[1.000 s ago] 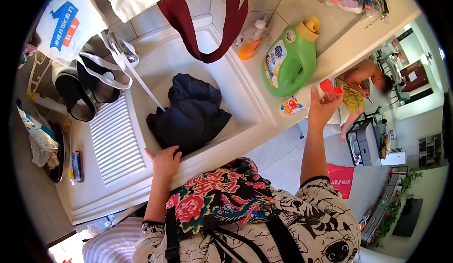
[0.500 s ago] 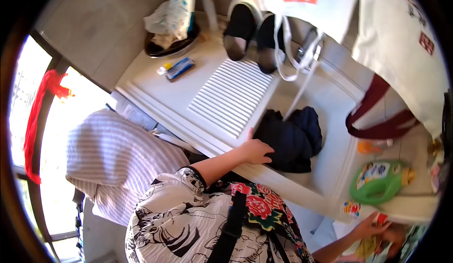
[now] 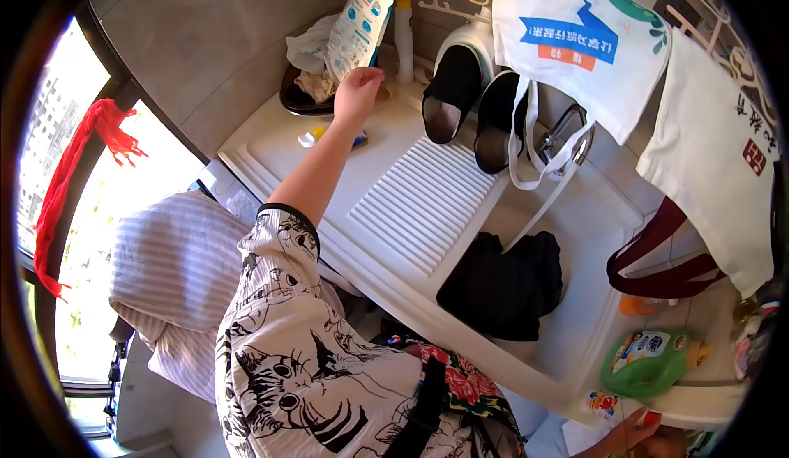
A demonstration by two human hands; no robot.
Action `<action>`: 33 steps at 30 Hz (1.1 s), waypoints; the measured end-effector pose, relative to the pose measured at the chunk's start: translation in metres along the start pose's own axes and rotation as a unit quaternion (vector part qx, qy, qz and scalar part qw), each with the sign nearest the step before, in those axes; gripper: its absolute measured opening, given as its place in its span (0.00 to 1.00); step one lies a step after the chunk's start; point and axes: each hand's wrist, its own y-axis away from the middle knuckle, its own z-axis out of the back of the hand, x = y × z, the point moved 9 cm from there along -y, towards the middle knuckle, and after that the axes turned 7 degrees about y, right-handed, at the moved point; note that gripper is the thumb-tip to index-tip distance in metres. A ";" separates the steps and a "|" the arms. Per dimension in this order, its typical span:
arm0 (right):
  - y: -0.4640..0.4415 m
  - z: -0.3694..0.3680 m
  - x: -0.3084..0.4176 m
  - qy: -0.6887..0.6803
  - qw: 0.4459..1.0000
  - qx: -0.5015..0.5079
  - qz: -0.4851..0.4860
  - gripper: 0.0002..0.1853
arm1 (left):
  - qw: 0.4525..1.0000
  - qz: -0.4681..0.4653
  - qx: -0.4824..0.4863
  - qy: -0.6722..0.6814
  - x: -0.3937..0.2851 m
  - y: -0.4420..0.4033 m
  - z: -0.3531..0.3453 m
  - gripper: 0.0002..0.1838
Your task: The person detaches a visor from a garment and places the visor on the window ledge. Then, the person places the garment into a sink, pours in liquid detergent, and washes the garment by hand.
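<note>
My left hand is stretched over the counter, fingers curled, in front of a white-and-blue packet. Whether it touches the packet, or holds anything, is hidden. That packet stands in a dark bowl beside crumpled pale plastic. Below my forearm lies a small box with a yellow end, partly covered. At the lower right, my right hand is closed around a small red-topped item, mostly out of sight. Dark wet-looking cloth lies bunched in the sink basin.
Black shoes lean behind the ribbed washboard. Cloth bags hang over the faucet. A green detergent bottle lies at the right. A striped cloth bulges at the left, near a red scarf.
My left hand has left the sink edge by the dark cloth and moved up and left to the packet. The view has shifted. My right hand sits lower in view, still by the red-topped item.
</note>
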 end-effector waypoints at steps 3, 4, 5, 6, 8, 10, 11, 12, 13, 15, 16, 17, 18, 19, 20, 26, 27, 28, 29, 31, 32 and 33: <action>0.007 0.014 0.013 -0.023 0.996 -0.055 0.072 0.26 | 0.990 0.024 -0.066 -0.122 0.036 -0.026 0.050 0.13; 0.013 0.009 0.008 -0.012 0.998 -0.023 0.054 0.29 | 0.979 0.026 -0.097 -0.176 0.044 -0.038 0.073 0.14; 0.020 0.005 0.004 0.002 0.999 0.009 0.036 0.32 | 0.961 0.037 -0.119 -0.248 0.053 -0.054 0.098 0.15; 0.027 0.001 -0.001 0.016 0.999 0.041 0.019 0.36 | 0.937 0.049 -0.138 -0.318 0.054 -0.063 0.119 0.16; 0.077 -0.045 -0.073 0.005 0.985 0.113 -0.129 0.31 | 0.891 0.154 -0.144 -0.402 0.068 -0.076 0.157 0.19; 0.123 -0.088 -0.123 -0.011 0.953 0.166 -0.252 0.27 | 0.879 0.181 -0.173 -0.405 0.088 -0.088 0.184 0.22; 0.118 -0.083 -0.093 -0.031 0.953 0.153 -0.260 0.27 | 0.890 0.191 -0.175 -0.374 0.100 -0.097 0.189 0.23; 0.113 -0.078 -0.060 -0.050 0.952 0.139 -0.268 0.28 | 0.892 0.193 -0.171 -0.370 0.112 -0.109 0.187 0.23; 0.108 -0.071 -0.032 -0.091 0.948 0.115 -0.283 0.29 | 0.918 0.197 -0.171 -0.300 0.118 -0.118 0.181 0.23; 0.119 -0.092 -0.099 -0.123 0.933 0.095 -0.324 0.29 | 0.952 0.205 -0.164 -0.155 0.127 -0.140 0.165 0.26; 0.131 -0.102 -0.131 -0.163 0.914 0.081 -0.364 0.29 | 0.954 0.206 -0.159 -0.146 0.128 -0.154 0.158 0.26; 0.131 -0.099 -0.128 -0.159 0.917 0.073 -0.360 0.29 | 0.955 0.235 -0.157 -0.087 0.135 -0.164 0.148 0.27; 0.135 -0.095 -0.133 -0.133 0.901 0.065 -0.408 0.28 | 0.951 0.265 -0.156 -0.027 0.149 -0.173 0.140 0.27; 0.138 -0.094 -0.138 -0.110 0.882 0.058 -0.454 0.28 | 0.951 0.267 -0.149 -0.045 0.169 -0.187 0.139 0.28; 0.126 -0.091 -0.131 -0.108 0.886 0.055 -0.447 0.28 | 0.951 0.269 -0.141 -0.063 0.188 -0.201 0.139 0.28; 0.086 -0.045 -0.078 -0.116 0.880 0.074 -0.454 0.33 | 0.939 0.085 -0.266 0.201 0.113 -0.204 0.168 0.23; 0.084 -0.037 -0.087 -0.100 0.886 0.060 -0.448 0.33 | 0.937 0.042 -0.274 0.215 0.096 -0.210 0.176 0.23; 0.083 -0.036 -0.092 -0.100 0.887 0.063 -0.447 0.33 | 0.932 -0.044 -0.278 0.229 0.074 -0.215 0.187 0.22; 0.083 -0.031 -0.100 -0.091 0.886 0.049 -0.452 0.33 | 0.920 -0.131 -0.280 0.240 0.048 -0.213 0.198 0.22; 0.087 -0.022 -0.100 -0.086 0.884 0.039 -0.457 0.33 | 0.913 -0.215 -0.299 0.178 -0.019 -0.182 0.215 0.21; 0.083 -0.013 -0.081 -0.128 0.897 0.025 -0.423 0.31 | 0.895 -0.297 -0.313 0.117 -0.059 -0.158 0.218 0.21; 0.080 -0.005 -0.062 -0.171 0.905 0.014 -0.388 0.29 | 0.891 -0.306 -0.316 0.114 -0.080 -0.138 0.223 0.21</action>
